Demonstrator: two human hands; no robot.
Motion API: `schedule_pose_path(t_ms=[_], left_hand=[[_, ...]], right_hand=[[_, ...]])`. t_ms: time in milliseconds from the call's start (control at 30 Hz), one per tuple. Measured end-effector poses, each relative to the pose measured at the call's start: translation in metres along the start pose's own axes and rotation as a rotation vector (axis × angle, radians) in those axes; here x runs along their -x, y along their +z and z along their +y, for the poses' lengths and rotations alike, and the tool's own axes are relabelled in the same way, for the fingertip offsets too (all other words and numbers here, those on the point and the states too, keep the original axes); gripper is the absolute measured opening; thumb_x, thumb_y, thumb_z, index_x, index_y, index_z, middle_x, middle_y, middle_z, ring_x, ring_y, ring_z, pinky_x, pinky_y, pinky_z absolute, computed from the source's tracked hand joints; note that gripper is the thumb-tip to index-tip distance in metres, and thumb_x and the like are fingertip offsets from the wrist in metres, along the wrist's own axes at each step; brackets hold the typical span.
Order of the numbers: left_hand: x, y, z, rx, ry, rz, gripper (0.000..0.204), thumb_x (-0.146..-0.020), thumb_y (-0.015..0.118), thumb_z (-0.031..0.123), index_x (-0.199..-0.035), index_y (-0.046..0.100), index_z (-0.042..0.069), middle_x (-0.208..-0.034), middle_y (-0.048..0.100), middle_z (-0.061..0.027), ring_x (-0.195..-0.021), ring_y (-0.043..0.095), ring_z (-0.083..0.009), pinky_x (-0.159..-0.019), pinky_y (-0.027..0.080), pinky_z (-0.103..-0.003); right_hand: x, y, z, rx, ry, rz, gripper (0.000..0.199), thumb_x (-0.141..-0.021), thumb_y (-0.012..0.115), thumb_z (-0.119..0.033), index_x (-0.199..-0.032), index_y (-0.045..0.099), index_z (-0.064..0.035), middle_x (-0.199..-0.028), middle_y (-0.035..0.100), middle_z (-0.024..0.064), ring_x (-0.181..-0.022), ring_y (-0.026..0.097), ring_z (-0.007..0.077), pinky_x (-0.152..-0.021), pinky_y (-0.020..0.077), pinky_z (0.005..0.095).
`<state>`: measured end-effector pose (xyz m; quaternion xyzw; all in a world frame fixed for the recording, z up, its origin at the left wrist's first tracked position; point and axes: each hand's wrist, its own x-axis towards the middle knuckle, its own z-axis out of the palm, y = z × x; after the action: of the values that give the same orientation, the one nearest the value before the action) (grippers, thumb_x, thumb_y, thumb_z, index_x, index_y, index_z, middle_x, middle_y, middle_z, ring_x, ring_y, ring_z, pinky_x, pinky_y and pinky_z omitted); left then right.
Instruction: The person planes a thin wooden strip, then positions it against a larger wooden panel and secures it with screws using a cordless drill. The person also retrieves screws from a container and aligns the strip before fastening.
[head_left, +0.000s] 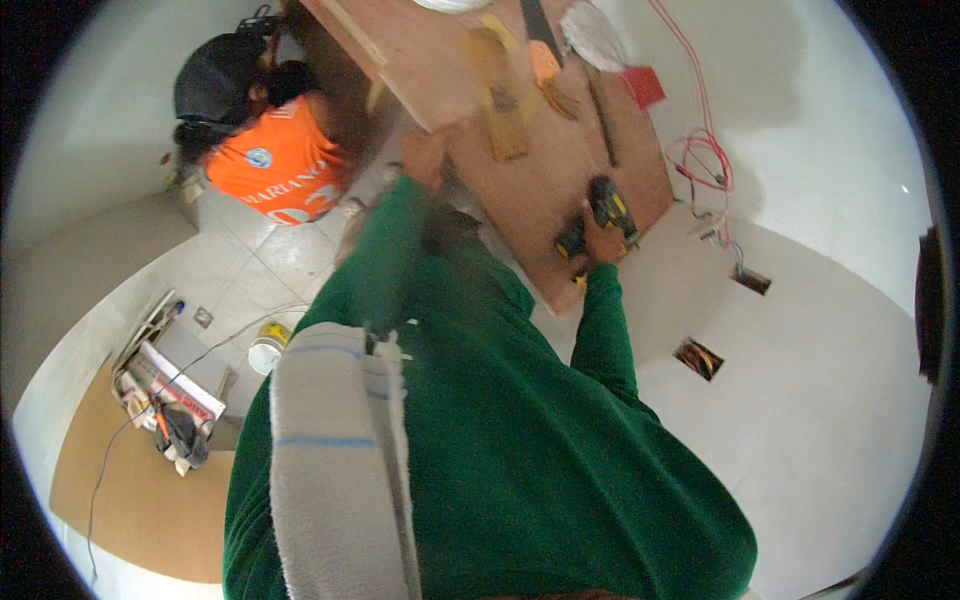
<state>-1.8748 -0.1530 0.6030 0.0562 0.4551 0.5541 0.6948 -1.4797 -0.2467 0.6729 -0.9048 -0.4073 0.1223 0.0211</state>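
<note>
White walls and a pale tiled floor are surrounding a wooden board (560, 170) that is tilting across the top of the view, toward twelve o'clock. The person in a green sleeve is reaching up to it with both arms. The right hand (603, 243) is wrapping closed around the grip of a yellow and black drill (600, 215), which is pressing against the board near its lower edge, at about one o'clock. The left hand (425, 160) is lying against the board's left edge at about eleven o'clock; it is blurred, so I cannot tell whether its fingers are curled or flat. A grey towel (335, 470) is hanging over the person's left shoulder at seven o'clock. Red wires (700, 150) are dangling down the wall at two o'clock, just beside the board. A co-worker in an orange shirt (280, 170) is crouching at ten o'clock. A white bucket (268, 350) is standing on the floor at nine o'clock, near a heap of tools.
</note>
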Motion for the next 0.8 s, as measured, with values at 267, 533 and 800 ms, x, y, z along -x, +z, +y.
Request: schedule_pose_path(t_ms=[267, 533, 800], left_hand=[[0.001, 0.006, -0.010, -0.049, 0.013, 0.049, 0.049, -0.082, 0.095, 0.014, -0.124, 0.079, -0.005, -0.118, 0.081, -0.0131, -0.108, 0.075, -0.0276, -0.097, 0.058, -0.044], [0.003, 0.008, -0.005, -0.184, -0.020, 0.192, 0.056, -0.081, 0.097, 0.021, -0.124, 0.077, -0.009, -0.118, 0.080, -0.0161, -0.105, 0.075, -0.0288, -0.099, 0.058, -0.046], [0.014, 0.011, 0.008, -0.188, -0.018, 0.050, 0.056, -0.084, 0.096, 0.021, -0.129, 0.076, -0.007, -0.124, 0.081, -0.0159, -0.116, 0.076, -0.0274, -0.104, 0.058, -0.044]], right_hand=[[0.032, -0.097, -0.023, -0.841, 0.189, -0.356, 0.048, -0.091, 0.086, -0.017, -0.132, 0.072, 0.0024, -0.108, 0.078, 0.0105, -0.089, 0.076, 0.0297, -0.080, 0.0632, 0.0422], [0.088, -0.207, -0.168, -1.117, -0.257, -0.552, 0.042, -0.095, 0.080, -0.008, -0.135, 0.068, -0.0017, -0.110, 0.076, 0.0097, -0.085, 0.075, 0.0247, -0.082, 0.0648, 0.0434], [0.069, -0.194, -0.319, -0.722, -0.638, -0.873, 0.030, -0.095, 0.084, -0.010, -0.121, 0.073, -0.0014, -0.093, 0.075, 0.0053, -0.076, 0.070, 0.0167, -0.070, 0.0562, 0.0327]])
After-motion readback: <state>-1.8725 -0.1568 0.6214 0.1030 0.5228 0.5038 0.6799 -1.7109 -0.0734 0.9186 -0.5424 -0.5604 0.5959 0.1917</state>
